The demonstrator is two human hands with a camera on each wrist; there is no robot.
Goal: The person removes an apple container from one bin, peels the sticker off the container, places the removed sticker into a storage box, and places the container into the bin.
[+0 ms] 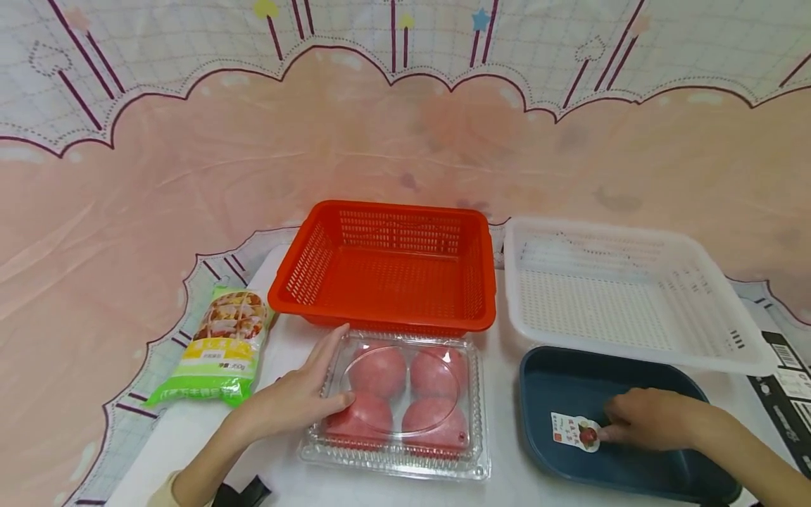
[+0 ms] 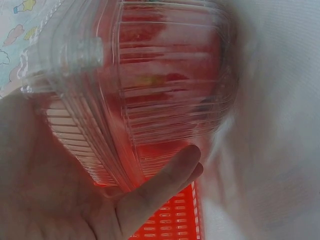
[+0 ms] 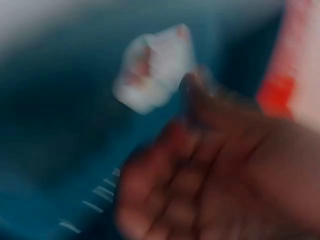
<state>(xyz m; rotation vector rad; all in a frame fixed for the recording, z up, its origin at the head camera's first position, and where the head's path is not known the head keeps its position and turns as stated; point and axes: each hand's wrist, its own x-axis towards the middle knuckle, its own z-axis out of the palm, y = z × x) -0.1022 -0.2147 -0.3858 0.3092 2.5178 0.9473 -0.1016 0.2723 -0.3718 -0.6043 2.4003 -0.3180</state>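
A clear plastic clamshell box (image 1: 395,458) with several round pinkish-red fruits (image 1: 376,373) stands on the white table, lid down. My left hand (image 1: 300,394) lies along its left side, fingers stretched toward the far corner and thumb on the lid edge. In the left wrist view the box's ribbed wall (image 2: 170,75) shows beside that hand. Over the dark blue tray (image 1: 551,380), my right hand (image 1: 659,419) pinches a small white label (image 1: 567,431) with a red fruit picture by its edge. The right wrist view is blurred, but the label (image 3: 155,67) shows at the thumb tip.
Behind the box stands a red slotted basket (image 1: 386,317). A white slotted basket (image 1: 633,352) is right of it, behind the blue tray. On the left lies a green and yellow food packet (image 1: 218,348). A black printed sheet (image 1: 782,401) is at the right edge.
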